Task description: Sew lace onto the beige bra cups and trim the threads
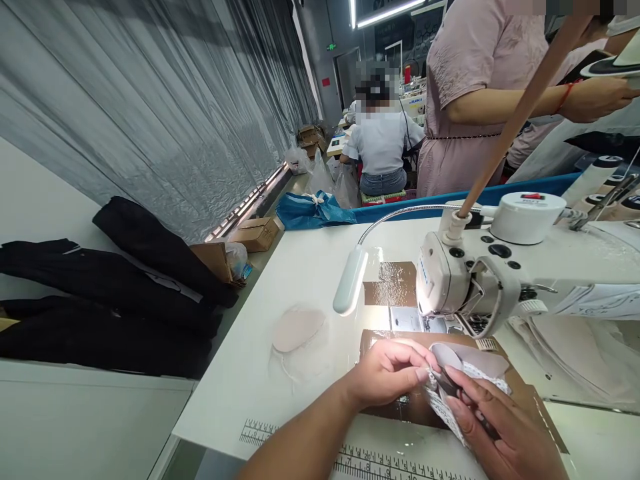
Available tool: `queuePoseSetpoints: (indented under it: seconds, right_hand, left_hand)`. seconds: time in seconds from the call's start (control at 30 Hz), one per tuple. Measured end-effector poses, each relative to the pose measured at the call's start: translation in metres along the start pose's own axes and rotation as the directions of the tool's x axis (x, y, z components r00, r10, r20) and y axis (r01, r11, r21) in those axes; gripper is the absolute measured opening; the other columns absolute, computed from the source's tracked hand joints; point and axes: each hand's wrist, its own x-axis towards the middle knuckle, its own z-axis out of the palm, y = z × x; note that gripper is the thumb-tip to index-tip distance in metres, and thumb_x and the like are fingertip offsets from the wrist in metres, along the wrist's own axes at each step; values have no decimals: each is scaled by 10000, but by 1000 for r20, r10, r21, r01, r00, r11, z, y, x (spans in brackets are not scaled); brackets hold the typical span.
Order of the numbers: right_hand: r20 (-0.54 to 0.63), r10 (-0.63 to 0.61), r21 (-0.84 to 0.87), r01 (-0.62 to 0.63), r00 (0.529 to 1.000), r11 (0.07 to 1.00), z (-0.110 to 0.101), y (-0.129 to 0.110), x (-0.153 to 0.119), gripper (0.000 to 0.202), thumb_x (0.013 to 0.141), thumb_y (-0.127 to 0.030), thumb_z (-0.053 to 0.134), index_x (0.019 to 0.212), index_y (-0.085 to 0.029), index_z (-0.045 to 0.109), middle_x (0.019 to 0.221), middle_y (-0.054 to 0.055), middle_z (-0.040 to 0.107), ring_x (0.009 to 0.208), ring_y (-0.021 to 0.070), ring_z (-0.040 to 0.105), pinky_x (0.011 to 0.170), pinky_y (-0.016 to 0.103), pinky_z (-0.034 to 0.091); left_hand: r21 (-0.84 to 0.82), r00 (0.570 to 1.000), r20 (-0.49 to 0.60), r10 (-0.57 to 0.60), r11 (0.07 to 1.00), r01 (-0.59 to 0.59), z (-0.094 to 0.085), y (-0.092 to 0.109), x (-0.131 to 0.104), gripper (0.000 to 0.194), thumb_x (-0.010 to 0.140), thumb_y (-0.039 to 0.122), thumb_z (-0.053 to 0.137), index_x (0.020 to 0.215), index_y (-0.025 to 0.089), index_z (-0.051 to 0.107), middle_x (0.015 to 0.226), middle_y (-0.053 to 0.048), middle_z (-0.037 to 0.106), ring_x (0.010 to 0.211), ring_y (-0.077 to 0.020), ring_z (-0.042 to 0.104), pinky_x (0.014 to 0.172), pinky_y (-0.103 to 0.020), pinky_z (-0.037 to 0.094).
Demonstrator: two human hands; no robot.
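Observation:
Just in front of the sewing machine (445, 280), my left hand (387, 370) pinches the edge of a white lace piece (443, 408) between thumb and fingertips. My right hand (505, 423) is closed on a small dark tool (447, 385), by its shape thread snips, mostly hidden under the fingers. Its tip lies close to the left fingertips, at the lace. A smooth grey-beige fabric piece (483, 360) joins the lace behind my hands. Brown tape (373, 340) covers the table under the work.
An oval beige pad with sheer fabric (300, 330) lies on the white table left of my hands. A lamp (350, 280) hangs over the table. Ruler markings (385, 463) run along the front edge. Dark garments (110, 300) lie at left. Two people work beyond a blue cloth (315, 208).

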Motion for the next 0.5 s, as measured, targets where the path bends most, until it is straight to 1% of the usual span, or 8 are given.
queuePoseSetpoints:
  seconds: [0.23, 0.33, 0.5]
  right_hand:
    - [8, -3, -49, 3, 1000, 999, 2, 0, -1, 316, 966, -387, 477, 1217, -281, 636, 1124, 25, 734, 983, 218, 713, 793, 301, 603]
    - [2, -37, -73, 37, 999, 997, 3, -1, -1, 312, 977, -367, 466, 1238, -273, 608, 1130, 16, 732, 979, 206, 713, 787, 290, 597]
    - [-35, -92, -108, 87, 995, 990, 2, -1, 1, 329, 966, -332, 478, 1257, -268, 618, 1143, 22, 733, 995, 214, 712, 775, 287, 593]
  left_hand:
    - [31, 1000, 7, -3, 1000, 3, 1, -1, 0, 333, 863, 436, 675, 771, 117, 689, 974, -120, 679, 906, -199, 643, 887, -334, 503]
    - [3, 1000, 9, -7, 1000, 7, 2, -1, -1, 318, 866, 419, 679, 776, 115, 694, 979, -119, 676, 906, -195, 640, 889, -329, 502]
    - [-26, 1000, 18, -23, 999, 24, 2, 0, -1, 293, 874, 387, 677, 784, 109, 698, 980, -122, 675, 913, -193, 639, 889, -325, 495]
